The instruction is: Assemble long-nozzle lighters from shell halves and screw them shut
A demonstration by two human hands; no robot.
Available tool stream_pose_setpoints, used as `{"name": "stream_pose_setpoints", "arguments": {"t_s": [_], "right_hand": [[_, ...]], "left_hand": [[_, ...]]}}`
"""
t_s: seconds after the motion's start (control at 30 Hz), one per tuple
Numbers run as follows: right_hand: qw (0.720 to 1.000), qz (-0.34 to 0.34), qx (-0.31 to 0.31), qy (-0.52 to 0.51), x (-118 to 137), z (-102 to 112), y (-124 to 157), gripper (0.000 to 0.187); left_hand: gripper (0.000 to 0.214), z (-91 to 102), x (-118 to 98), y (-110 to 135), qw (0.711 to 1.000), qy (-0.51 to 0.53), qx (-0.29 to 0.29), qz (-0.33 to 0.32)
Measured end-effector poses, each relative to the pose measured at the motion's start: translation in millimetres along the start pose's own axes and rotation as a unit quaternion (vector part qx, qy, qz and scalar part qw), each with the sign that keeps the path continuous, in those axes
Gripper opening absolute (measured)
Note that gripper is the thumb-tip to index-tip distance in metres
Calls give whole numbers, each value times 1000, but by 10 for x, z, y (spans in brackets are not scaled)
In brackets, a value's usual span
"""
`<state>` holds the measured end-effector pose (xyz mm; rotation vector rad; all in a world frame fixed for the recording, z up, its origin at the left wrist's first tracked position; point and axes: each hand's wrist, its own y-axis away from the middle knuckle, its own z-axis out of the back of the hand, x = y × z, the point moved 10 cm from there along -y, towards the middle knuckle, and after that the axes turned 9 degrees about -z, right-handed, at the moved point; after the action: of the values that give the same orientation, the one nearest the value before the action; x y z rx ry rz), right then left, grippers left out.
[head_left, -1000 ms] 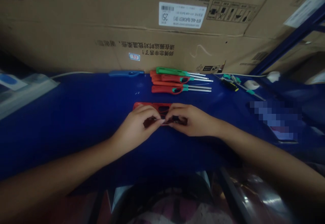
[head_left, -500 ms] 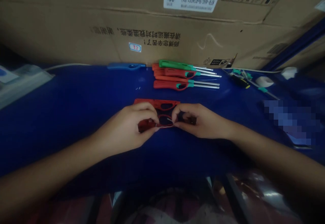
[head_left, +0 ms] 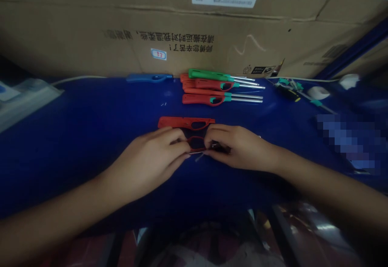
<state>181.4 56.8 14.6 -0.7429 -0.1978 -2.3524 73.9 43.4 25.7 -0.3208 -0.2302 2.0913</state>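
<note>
My left hand and my right hand meet over a red plastic lighter shell half on the blue table. Both pinch it with fingers closed. A thin metal pin pokes out below the fingertips. The second red shell half lies flat just behind my hands. Further back lies a row of finished long-nosed lighters, red and green with metal tubes.
A blue lighter handle lies at the back left. Large cardboard boxes wall off the table's far side. Small tools and a white tape roll sit at the back right. A clear plastic tray is at the left edge.
My hands have shifted slightly nearer on the shell half, and the left fingers now cover more of it. The view has tilted down a little.
</note>
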Motion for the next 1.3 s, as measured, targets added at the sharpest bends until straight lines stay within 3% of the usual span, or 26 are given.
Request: {"name": "stream_pose_setpoints", "arguments": {"t_s": [0.2,0.5,0.83,1.3], "right_hand": [[1000,13,-2,25,-5,-3,-6,7],[995,44,-14,86,34,-15,27,13],[1000,-3,-13,-14,-35,42,-25,11],[994,66,-5,88,97,10,79,15]], "left_hand": [[22,-19,-77,2,999,-29,2,-31],[17,-107,32,2,998,43,31,26],[15,-89,-20,-11,996,84,-1,15],[15,-70,-4,-8,997,67,-31,13]]}}
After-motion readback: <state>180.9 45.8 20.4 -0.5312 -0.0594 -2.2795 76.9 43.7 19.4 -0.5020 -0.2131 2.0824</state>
